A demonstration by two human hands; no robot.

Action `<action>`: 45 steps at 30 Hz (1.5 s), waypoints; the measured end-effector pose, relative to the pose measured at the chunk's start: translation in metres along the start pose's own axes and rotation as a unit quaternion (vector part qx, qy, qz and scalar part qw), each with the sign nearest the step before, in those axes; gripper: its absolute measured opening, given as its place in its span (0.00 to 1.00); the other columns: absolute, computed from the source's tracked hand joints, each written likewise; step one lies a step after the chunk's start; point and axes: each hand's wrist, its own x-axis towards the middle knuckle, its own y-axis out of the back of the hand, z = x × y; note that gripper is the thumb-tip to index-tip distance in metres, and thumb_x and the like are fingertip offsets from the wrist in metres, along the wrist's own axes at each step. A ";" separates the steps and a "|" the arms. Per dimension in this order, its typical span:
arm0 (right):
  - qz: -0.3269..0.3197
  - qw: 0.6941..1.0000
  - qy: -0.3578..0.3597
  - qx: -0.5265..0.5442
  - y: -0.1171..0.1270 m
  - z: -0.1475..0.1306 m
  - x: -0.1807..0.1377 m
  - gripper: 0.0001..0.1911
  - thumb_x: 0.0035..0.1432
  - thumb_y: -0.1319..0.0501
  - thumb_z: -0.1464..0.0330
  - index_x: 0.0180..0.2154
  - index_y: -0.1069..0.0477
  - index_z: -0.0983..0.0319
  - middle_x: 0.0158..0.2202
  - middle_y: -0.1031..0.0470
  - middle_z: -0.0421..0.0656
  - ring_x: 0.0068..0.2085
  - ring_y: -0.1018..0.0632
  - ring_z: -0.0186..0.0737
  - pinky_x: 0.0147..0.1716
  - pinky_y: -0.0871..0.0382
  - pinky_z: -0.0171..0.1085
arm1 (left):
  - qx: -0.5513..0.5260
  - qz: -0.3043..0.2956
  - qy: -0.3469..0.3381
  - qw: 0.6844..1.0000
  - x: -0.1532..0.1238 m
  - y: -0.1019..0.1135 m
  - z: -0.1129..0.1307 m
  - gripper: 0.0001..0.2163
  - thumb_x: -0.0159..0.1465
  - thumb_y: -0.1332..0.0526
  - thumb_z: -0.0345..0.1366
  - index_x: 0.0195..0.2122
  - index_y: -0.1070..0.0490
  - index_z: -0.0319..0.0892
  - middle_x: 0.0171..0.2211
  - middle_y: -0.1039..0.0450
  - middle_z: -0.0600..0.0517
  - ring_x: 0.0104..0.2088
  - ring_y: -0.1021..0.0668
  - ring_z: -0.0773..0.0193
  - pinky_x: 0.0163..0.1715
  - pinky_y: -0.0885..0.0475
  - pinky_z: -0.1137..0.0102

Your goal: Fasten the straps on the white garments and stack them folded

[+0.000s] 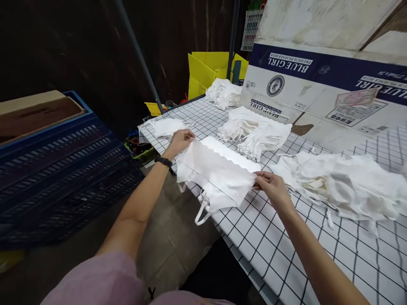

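A white cloth bag (219, 173) with strap handles lies spread over the near edge of the checked table (286, 245), its handles hanging off the edge. My left hand (182, 140) pinches the bag's far left corner. My right hand (270, 186) grips its right edge. A black band sits on my left wrist. A loose heap of white cloth pieces (346, 186) lies right beside my right hand.
Folded white stacks (254, 131) lie behind the bag, another pile (222, 93) farther back, and one flat piece (167, 127) at the table's left corner. A "Blue Girl" cardboard box (318, 89) stands along the back. A blue plastic crate (60, 169) is on the left, a yellow bin (206, 72) beyond.
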 end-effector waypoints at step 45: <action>0.180 0.883 0.251 -0.354 0.003 0.025 0.042 0.20 0.64 0.44 0.60 0.52 0.25 0.63 0.52 0.23 0.56 0.51 0.23 0.56 0.49 0.28 0.51 | 0.147 -0.061 -0.084 0.984 0.081 -0.088 -0.034 0.08 0.60 0.39 0.30 0.40 0.23 0.39 0.44 0.20 0.43 0.44 0.22 0.54 0.51 0.29 0.61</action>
